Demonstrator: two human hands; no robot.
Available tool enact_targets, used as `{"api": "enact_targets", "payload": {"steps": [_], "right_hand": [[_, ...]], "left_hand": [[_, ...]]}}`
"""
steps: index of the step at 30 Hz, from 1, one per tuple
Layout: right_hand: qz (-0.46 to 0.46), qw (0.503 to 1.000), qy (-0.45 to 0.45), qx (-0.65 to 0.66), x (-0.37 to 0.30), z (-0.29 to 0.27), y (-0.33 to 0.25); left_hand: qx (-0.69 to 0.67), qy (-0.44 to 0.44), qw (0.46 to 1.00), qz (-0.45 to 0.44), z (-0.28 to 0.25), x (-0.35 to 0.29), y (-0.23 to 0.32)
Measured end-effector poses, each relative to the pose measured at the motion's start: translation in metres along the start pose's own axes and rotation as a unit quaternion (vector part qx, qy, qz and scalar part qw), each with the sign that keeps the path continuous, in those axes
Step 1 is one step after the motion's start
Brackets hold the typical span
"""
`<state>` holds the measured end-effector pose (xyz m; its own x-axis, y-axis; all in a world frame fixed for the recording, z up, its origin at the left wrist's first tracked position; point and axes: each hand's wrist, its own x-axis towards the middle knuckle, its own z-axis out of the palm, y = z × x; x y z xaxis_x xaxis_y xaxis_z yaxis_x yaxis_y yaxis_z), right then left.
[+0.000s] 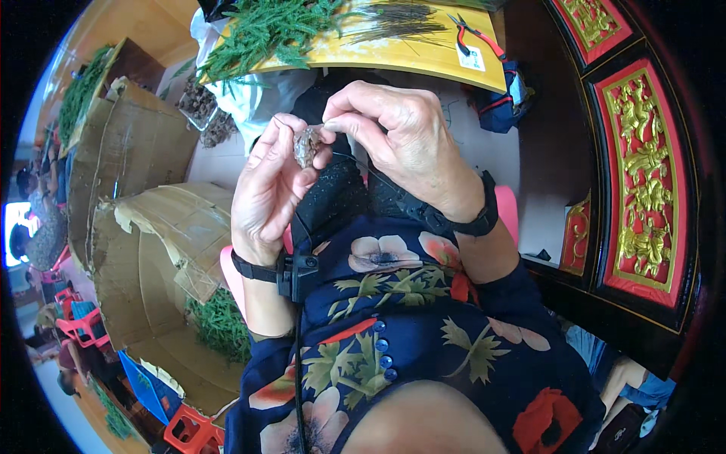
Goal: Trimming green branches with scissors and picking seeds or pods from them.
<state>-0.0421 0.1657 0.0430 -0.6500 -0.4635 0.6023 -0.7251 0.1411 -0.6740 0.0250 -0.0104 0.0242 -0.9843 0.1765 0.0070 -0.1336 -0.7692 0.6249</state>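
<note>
Nearest me was a navy blue cloth blouse (423,333) printed with large pale and red flowers. Above it, the wearer's left hand (265,181) pinched a small, brown, lumpy, glossy piece (306,147) between thumb and fingers. The right hand (401,136) had thumb and forefinger pressed together just beside the piece's top; I could not tell whether they gripped anything thin. The piece looked light and probably brittle, more rough than slippery, so a gentle hold around its middle seemed safest. Beyond the hands, a yellow counter (378,66) bore feathery green sprigs (276,34), a spread of thin dark rods (401,21) and red-handled metal pliers (466,29). To the left stood a large, brown, open cardboard box (178,227).
</note>
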Motion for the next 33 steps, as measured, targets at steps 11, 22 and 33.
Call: {"api": "enact_targets", "payload": {"steps": [11,22,33], "right_hand": [[0.163,0.975,0.017,0.148,0.001,-0.001,0.0],[0.235,0.917,-0.086,0.31,0.001,0.01,0.005],[0.214,0.942,-0.056,0.255,-0.004,0.019,0.001]], "left_hand": [[0.011,-0.012,1.0,0.026,-0.009,-0.002,0.004],[0.059,0.049,0.997,0.034,-0.004,-0.001,0.003],[0.118,0.128,0.981,0.081,0.006,0.0,-0.007]]}}
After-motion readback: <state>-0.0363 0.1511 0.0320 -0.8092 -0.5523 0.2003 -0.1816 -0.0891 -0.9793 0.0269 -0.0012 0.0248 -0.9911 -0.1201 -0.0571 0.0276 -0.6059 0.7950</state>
